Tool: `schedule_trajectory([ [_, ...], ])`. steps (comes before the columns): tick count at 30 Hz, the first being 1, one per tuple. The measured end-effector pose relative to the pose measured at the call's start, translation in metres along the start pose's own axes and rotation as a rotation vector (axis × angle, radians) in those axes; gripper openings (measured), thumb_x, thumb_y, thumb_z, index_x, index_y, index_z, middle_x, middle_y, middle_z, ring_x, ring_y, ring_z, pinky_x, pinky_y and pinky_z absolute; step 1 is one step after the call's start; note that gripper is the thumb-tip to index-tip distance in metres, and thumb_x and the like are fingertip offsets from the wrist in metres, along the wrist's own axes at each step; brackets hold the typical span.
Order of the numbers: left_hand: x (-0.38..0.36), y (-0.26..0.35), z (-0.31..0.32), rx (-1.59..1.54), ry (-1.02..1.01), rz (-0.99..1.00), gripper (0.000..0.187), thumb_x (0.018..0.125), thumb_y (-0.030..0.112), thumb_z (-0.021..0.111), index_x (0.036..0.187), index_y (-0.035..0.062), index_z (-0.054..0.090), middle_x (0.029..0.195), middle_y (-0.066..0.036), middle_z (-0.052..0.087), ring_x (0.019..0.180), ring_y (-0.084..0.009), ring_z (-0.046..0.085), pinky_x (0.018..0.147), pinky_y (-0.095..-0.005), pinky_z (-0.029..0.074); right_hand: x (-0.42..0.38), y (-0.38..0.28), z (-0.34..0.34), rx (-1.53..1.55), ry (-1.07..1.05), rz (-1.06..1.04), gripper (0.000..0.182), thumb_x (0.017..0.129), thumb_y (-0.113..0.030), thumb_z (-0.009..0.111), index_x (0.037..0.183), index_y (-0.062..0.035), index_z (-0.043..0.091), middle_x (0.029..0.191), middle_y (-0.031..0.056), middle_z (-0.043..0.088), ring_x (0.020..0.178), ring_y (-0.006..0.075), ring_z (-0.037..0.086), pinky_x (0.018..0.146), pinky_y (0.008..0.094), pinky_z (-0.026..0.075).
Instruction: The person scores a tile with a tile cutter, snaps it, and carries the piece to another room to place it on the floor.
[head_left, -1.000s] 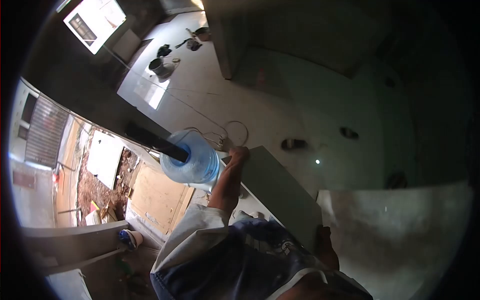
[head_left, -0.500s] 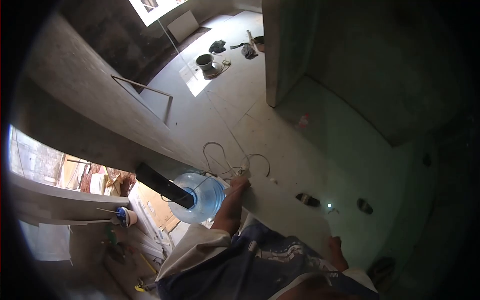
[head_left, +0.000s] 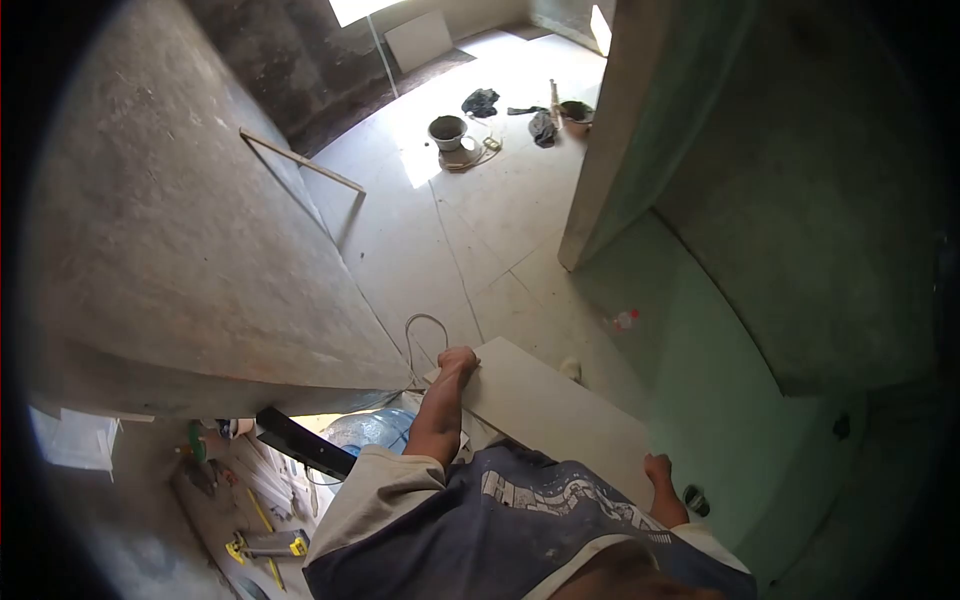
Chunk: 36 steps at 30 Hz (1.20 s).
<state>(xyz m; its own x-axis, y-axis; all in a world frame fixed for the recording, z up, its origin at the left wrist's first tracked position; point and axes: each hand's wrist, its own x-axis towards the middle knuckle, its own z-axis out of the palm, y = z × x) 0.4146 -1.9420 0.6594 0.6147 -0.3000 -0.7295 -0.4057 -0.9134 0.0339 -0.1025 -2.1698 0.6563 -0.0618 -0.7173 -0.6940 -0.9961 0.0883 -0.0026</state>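
Note:
A large pale floor tile (head_left: 560, 405) is held flat in front of my body, between my two hands. My left hand (head_left: 458, 360) is closed over the tile's left edge, close to a looped cable (head_left: 427, 320) on the floor. At the opposite edge, my right hand (head_left: 657, 467) has its fingers curled on the tile; part of that grip is hidden. Below my left forearm stands a big clear blue water bottle (head_left: 368, 430), partly covered by a long black bar (head_left: 300, 440).
Ahead on the tiled floor are a bucket (head_left: 447, 133), black plastic bags (head_left: 481, 102) and a bowl (head_left: 576, 112). A wooden frame (head_left: 305, 162) leans by the left wall. A concrete wall edge (head_left: 590, 210) juts out at right. Yellow-ended tools (head_left: 270, 544) lie lower left.
I have moved forward and the view has turned, so the wall end and bucket appear further right. The tile has come along in both hands. The bottle shows less now.

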Motion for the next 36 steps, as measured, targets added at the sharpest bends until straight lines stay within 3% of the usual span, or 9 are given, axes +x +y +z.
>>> schedule_trajectory([
  [5, 0.042, -0.017, -0.035, -0.056, -0.048, -0.133, 0.049, 0.090, 0.050, 0.060, 0.115, 0.0098, 0.070, 0.121, -0.016, 0.066, 0.114, -0.0332, 0.063, 0.093, -0.0439, 0.050, 0.108, -0.111, -0.037, -0.140, -0.099, -0.159, 0.048, 0.088, -0.030, 0.054, 0.122, 0.0036, 0.061, 0.124, 0.0242, 0.062, 0.114, 0.0420, 0.060, 0.096, 0.0478, 0.048],
  [8, 0.063, -0.028, -0.075, -0.148, -0.019, -0.170, 0.053, 0.090, 0.053, 0.058, 0.116, 0.0084, 0.069, 0.123, -0.017, 0.065, 0.116, -0.0343, 0.061, 0.096, -0.0453, 0.049, 0.188, -0.195, -0.046, -0.303, 0.160, -0.272, 0.042, 0.089, -0.032, 0.056, 0.110, 0.0023, 0.067, 0.113, 0.0220, 0.068, 0.108, 0.0393, 0.064, 0.091, 0.0482, 0.050],
  [11, 0.058, -0.048, -0.084, -0.223, -0.002, -0.333, 0.057, 0.089, 0.055, 0.057, 0.118, 0.0074, 0.067, 0.125, -0.017, 0.064, 0.121, -0.0337, 0.059, 0.100, -0.0455, 0.047, 0.183, -0.311, -0.100, -0.267, -0.020, -0.375, 0.038, 0.090, -0.032, 0.056, 0.104, 0.0016, 0.069, 0.109, 0.0203, 0.069, 0.103, 0.0380, 0.066, 0.087, 0.0466, 0.053],
  [14, 0.064, -0.067, -0.072, -0.397, -0.069, -0.420, 0.058, 0.090, 0.055, 0.056, 0.118, 0.0050, 0.067, 0.126, -0.019, 0.063, 0.121, -0.0360, 0.058, 0.100, -0.0466, 0.046, 0.240, -0.382, -0.105, -0.288, 0.156, -0.554, 0.043, 0.092, -0.037, 0.056, 0.107, 0.0017, 0.069, 0.108, 0.0238, 0.068, 0.102, 0.0397, 0.066, 0.087, 0.0480, 0.054],
  [21, 0.102, -0.121, -0.088, -0.456, -0.080, -0.566, 0.060, 0.093, 0.056, 0.052, 0.122, 0.0054, 0.065, 0.129, -0.020, 0.061, 0.120, -0.0379, 0.058, 0.100, -0.0472, 0.046, 0.210, -0.612, -0.129, -0.545, -0.065, -0.575, 0.042, 0.091, -0.033, 0.061, 0.118, -0.0006, 0.066, 0.123, 0.0210, 0.064, 0.114, 0.0364, 0.062, 0.096, 0.0444, 0.050],
  [24, 0.139, -0.136, -0.122, -0.557, -0.097, -0.576, 0.060, 0.093, 0.056, 0.052, 0.122, 0.0044, 0.065, 0.129, -0.020, 0.061, 0.120, -0.0382, 0.058, 0.100, -0.0474, 0.046, 0.239, -0.675, -0.106, -0.623, 0.021, -0.598, 0.043, 0.091, -0.035, 0.061, 0.117, -0.0013, 0.066, 0.124, 0.0201, 0.064, 0.116, 0.0357, 0.061, 0.097, 0.0439, 0.050],
  [28, 0.138, -0.158, -0.193, -0.557, -0.094, -0.698, 0.061, 0.093, 0.055, 0.053, 0.119, 0.0016, 0.065, 0.126, -0.022, 0.062, 0.117, -0.0386, 0.059, 0.099, -0.0469, 0.047, 0.192, -0.747, -0.111, -0.606, -0.085, -0.644, 0.043, 0.090, -0.037, 0.061, 0.115, -0.0023, 0.068, 0.122, 0.0195, 0.065, 0.115, 0.0353, 0.062, 0.097, 0.0440, 0.050],
  [31, 0.166, -0.163, -0.234, -0.537, -0.089, -0.695, 0.061, 0.093, 0.055, 0.053, 0.119, 0.0011, 0.066, 0.125, -0.022, 0.062, 0.117, -0.0393, 0.060, 0.099, -0.0467, 0.047, 0.215, -0.790, -0.105, -0.592, -0.088, -0.611, 0.045, 0.090, -0.039, 0.059, 0.115, -0.0029, 0.068, 0.121, 0.0191, 0.065, 0.114, 0.0348, 0.063, 0.096, 0.0441, 0.051],
  [36, 0.254, -0.180, -0.303, -0.427, -0.100, -0.658, 0.062, 0.093, 0.055, 0.053, 0.119, -0.0002, 0.065, 0.126, -0.023, 0.061, 0.120, -0.0402, 0.057, 0.100, -0.0473, 0.046, 0.252, -0.878, -0.098, -0.590, -0.107, -0.628, 0.042, 0.091, -0.038, 0.057, 0.114, -0.0042, 0.069, 0.120, 0.0176, 0.066, 0.113, 0.0341, 0.063, 0.094, 0.0439, 0.052],
])
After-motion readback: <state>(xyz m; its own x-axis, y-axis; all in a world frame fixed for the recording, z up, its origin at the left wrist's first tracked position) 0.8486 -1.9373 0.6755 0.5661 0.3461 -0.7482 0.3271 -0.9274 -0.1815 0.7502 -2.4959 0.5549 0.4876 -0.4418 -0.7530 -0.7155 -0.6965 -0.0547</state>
